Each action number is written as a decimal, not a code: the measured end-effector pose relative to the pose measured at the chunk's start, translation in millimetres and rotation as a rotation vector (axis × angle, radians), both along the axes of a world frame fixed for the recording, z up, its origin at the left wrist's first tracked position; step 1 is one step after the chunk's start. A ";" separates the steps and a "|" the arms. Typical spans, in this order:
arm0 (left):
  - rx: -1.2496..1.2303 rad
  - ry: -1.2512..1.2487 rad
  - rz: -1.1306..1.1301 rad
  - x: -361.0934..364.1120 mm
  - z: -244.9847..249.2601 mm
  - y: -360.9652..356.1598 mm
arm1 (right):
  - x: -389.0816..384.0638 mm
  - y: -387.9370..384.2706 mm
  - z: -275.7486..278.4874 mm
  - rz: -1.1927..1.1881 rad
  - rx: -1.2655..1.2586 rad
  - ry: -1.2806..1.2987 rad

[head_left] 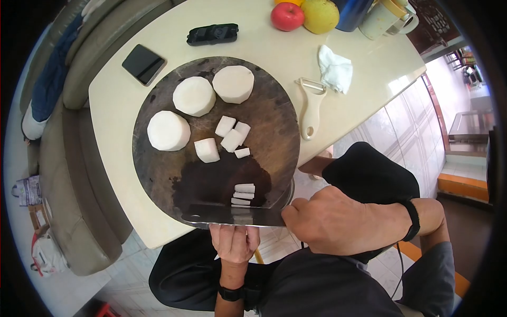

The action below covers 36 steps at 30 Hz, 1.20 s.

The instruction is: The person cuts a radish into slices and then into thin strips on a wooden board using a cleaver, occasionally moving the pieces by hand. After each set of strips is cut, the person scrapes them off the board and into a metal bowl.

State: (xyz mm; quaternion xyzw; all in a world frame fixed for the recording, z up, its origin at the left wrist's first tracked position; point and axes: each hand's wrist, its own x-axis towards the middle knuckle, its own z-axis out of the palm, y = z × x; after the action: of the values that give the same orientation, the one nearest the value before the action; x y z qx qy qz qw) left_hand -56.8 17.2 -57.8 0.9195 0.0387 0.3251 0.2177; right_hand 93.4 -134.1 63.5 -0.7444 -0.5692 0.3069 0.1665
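Note:
My right hand (pixel 338 222) is closed round the handle of a wide-bladed knife (pixel 216 215). The blade stretches left across the near edge of a round dark chopping board (pixel 158 182). Just on the near side of the blade is my left hand (pixel 232 243), its fingers curled and pressed together; the blade's edge hides the fingertips and anything they hold. Thin white slices (pixel 243 195) lie beyond the blade. Farther up the board are several small white chunks (pixel 231 141), a larger white piece (pixel 206 150) and three thick white rounds (pixel 194 96).
On the cream table (pixel 113 113) are a phone (pixel 143 64), a black object (pixel 212 34), a peeler (pixel 312 108) and a crumpled white cloth (pixel 335 70). Fruit (pixel 320 16), a blue container (pixel 353 13) and mugs (pixel 383 20) stand at the far edge.

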 end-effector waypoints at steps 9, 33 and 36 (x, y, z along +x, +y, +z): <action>-0.002 0.011 -0.010 -0.7 3.7 -1.4 | -19.4 6.8 -13.1 0.006 0.169 -0.158; -0.127 0.302 -0.124 38.2 56.1 5.2 | 14.7 -24.9 16.6 -0.569 0.195 0.473; -0.105 0.244 -0.139 38.4 47.1 8.4 | 15.2 -25.6 18.9 -0.566 0.188 0.469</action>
State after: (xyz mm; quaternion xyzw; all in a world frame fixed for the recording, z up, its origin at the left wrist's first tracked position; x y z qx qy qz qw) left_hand -18.3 25.6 -10.8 0.9400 0.0182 0.1927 0.2809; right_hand 108.6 -159.7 82.4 -0.7632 -0.3133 0.3573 0.4378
